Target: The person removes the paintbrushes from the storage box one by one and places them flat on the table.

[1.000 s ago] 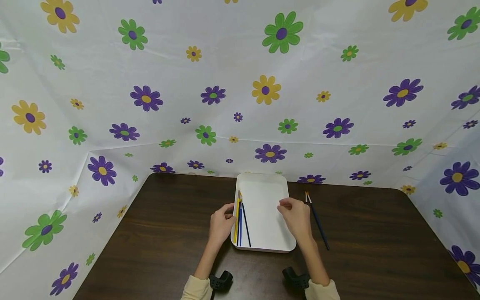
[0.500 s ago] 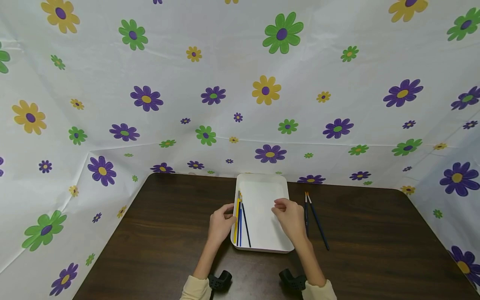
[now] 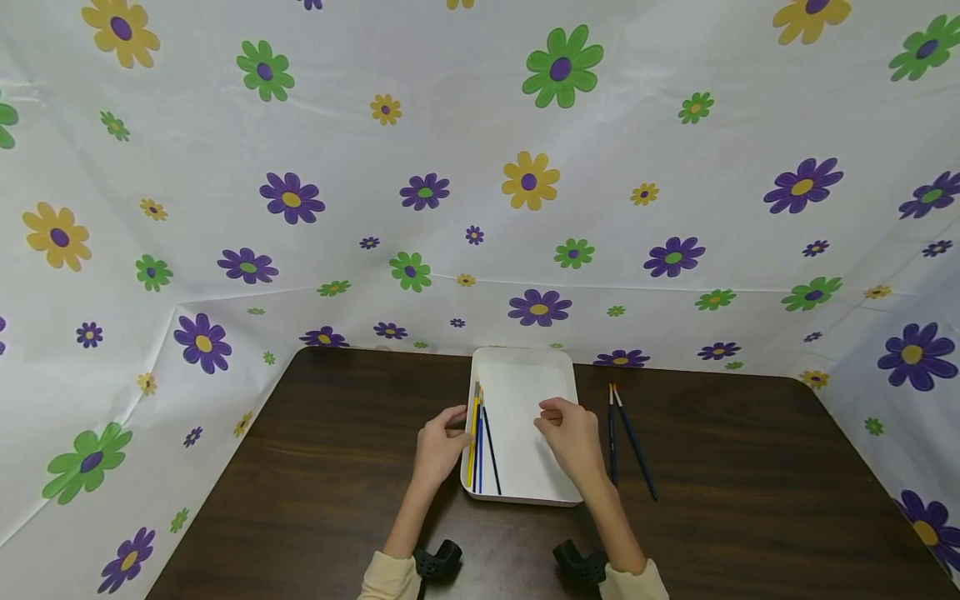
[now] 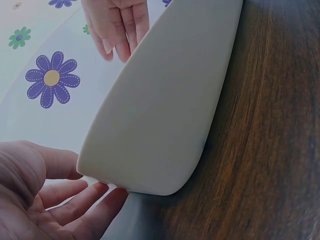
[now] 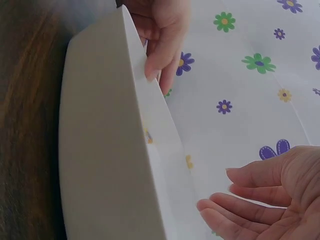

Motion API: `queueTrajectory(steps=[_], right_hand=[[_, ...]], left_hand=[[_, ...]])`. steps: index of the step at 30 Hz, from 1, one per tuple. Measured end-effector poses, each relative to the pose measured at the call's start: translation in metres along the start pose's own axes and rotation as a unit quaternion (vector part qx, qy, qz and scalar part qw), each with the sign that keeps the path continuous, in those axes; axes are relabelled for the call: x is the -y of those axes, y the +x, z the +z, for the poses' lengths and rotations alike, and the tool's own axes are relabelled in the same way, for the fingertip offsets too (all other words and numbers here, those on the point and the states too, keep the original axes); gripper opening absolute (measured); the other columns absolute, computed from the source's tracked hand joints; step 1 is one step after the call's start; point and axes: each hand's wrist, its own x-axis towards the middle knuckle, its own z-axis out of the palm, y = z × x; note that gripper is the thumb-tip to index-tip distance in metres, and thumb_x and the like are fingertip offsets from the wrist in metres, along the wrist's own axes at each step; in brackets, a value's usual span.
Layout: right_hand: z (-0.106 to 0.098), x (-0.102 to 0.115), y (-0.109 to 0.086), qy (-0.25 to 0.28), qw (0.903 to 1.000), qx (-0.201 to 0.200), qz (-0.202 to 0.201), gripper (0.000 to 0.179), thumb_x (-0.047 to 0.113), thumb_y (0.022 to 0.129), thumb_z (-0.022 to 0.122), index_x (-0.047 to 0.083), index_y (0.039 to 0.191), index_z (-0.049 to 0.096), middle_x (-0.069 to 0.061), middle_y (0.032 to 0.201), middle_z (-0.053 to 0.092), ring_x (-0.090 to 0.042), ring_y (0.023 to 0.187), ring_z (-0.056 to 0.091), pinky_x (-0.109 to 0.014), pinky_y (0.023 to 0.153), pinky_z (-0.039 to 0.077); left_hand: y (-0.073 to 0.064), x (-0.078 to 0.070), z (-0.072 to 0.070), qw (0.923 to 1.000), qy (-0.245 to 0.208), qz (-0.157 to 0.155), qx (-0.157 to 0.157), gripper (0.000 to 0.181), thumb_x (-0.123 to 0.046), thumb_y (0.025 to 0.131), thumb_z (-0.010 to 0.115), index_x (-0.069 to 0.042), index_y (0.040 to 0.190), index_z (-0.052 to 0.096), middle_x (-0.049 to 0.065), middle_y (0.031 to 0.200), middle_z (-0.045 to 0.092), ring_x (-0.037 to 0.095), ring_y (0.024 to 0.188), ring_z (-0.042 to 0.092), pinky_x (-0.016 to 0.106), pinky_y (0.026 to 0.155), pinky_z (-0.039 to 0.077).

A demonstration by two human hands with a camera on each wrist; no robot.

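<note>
A white rectangular tray (image 3: 525, 479) lies on the table in the head view. My left hand (image 3: 438, 450) grips its left rim, thumb over the edge; in the left wrist view the fingers (image 4: 82, 207) wrap around the tray's corner. Several paintbrushes lie along the tray's left side, among them a yellow paintbrush (image 3: 472, 454) and a thin dark paintbrush (image 3: 492, 450). Over the right half of the tray hovers my right hand (image 3: 576, 440). Its fingers bend loosely, and the right wrist view shows nothing between thumb and fingertips (image 5: 205, 205).
To the right of the tray, two dark-handled paintbrushes lie on the brown wooden table (image 3: 750, 475): a straight paintbrush (image 3: 612, 442) and a slanted paintbrush (image 3: 637, 450), tips close together. A white flowered cloth (image 3: 465, 150) rises behind the table. Black wrist cameras sit on both wrists.
My right hand has drifted left, away from the two paintbrushes on the table and further over the tray, uncovering the nearer paintbrush. The left hand keeps its grip on the rim.
</note>
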Motion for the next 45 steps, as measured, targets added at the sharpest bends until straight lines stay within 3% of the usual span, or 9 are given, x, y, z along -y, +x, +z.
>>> queueTrajectory(steps=[24, 39, 45], right_hand=[[0.057, 0.007, -0.017, 0.028, 0.9991, 0.014, -0.029, 0.012, -0.011, 0.079, 0.077, -0.008, 0.091, 0.076, -0.015, 0.083, 0.076, -0.026, 0.076, 0.074, -0.038, 0.07, 0.06], [0.065, 0.004, -0.021, 0.031, 0.9986, 0.02, -0.039, 0.017, -0.011, 0.077, 0.08, -0.01, 0.093, 0.075, -0.016, 0.086, 0.075, -0.027, 0.078, 0.074, -0.039, 0.071, 0.061], [0.065, 0.003, -0.02, 0.031, 0.998, 0.043, -0.034, 0.018, -0.011, 0.076, 0.08, -0.01, 0.093, 0.075, -0.015, 0.084, 0.075, -0.026, 0.076, 0.073, -0.036, 0.069, 0.06]], left_hand=[[0.0, 0.003, 0.006, 0.9996, 0.013, -0.005, -0.023, 0.045, 0.007, 0.081, 0.067, 0.006, 0.126, 0.069, 0.023, 0.117, 0.072, 0.031, 0.091, 0.075, 0.047, 0.079, 0.059], [0.0, 0.001, 0.007, 0.9993, 0.029, 0.001, -0.025, 0.042, 0.006, 0.081, 0.067, 0.006, 0.123, 0.07, 0.023, 0.115, 0.073, 0.03, 0.089, 0.074, 0.045, 0.078, 0.058], [0.001, 0.003, 0.006, 0.9993, 0.03, -0.001, -0.024, 0.042, 0.006, 0.081, 0.066, 0.006, 0.123, 0.071, 0.022, 0.113, 0.073, 0.029, 0.088, 0.074, 0.045, 0.078, 0.058]])
